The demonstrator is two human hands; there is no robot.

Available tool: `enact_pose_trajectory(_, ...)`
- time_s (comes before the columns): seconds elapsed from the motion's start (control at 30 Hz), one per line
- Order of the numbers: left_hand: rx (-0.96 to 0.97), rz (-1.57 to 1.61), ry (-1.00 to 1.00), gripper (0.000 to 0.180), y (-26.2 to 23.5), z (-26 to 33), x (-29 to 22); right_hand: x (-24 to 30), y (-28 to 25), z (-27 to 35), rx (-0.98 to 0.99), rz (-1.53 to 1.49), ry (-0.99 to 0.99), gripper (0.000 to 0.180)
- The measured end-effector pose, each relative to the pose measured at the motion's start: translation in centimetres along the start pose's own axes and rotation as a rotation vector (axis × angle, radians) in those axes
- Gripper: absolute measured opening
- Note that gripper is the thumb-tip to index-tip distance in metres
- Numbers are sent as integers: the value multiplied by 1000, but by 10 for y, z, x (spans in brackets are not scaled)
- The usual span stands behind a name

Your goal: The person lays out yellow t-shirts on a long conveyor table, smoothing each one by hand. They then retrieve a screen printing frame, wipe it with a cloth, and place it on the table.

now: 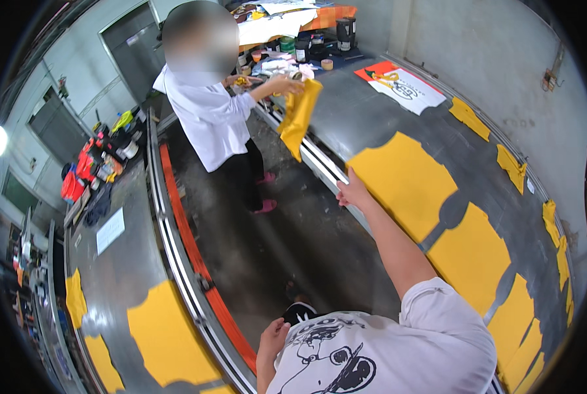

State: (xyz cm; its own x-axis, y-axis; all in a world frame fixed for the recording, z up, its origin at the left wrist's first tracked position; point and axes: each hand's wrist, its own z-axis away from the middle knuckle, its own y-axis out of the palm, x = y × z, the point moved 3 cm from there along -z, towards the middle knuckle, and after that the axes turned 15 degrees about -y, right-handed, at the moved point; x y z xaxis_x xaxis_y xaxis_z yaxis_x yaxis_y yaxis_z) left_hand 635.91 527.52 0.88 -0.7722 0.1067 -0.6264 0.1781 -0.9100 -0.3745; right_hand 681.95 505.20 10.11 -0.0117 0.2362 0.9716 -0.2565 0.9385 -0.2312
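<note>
My right hand (354, 190) reaches out to the rail along the right-hand table. Its fingers are partly spread, with the index finger at the near corner of a yellow cut fabric piece (405, 184) that lies flat. Close to the front of my white printed shirt, my left hand (274, 337) hangs with its fingers loosely curled and nothing visible in them. Further along the aisle, a co-worker in a white top (205, 121) holds up another yellow fabric piece (299, 119) over the table's edge.
More yellow pieces (471, 256) lie along the right table (346, 105). A printed red-and-white sheet (408, 88) is at its far end. The left table (119, 262) bears yellow pieces (169, 331) and white paper (110, 231). Between the tables runs a dark floor aisle (320, 249).
</note>
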Motion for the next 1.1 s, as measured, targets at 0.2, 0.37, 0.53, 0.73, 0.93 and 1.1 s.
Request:
enact_pose_trajectory(0.2, -8, -392, 178, 51, -127, -123, -176, -4, 88, -71, 144, -10, 19, 31)
enact_pose_trajectory(0.37, -75, -217, 228, 49, -223, -224, -294, -110, 225, -74, 472, -117, 448, 26)
enact_pose_trajectory(0.53, -225, 63, 148, 42, -287, -315, -297, -93, 396, -166, 950, 46, 225, 28)
enact_pose_trajectory(0.73, -176, 553, 2, 41, -355, -367, -295, 1, 599, -341, 1319, 221, -101, 34)
enact_pose_trajectory(0.93, -262, 807, 55, 42, -464, -460, -312, -28, 733, -525, 906, 550, -282, 37)
enact_pose_trajectory(1.1, -251, 708, 66, 39, -584, -505, -393, -59, 743, -577, 1349, 1094, -239, 41)
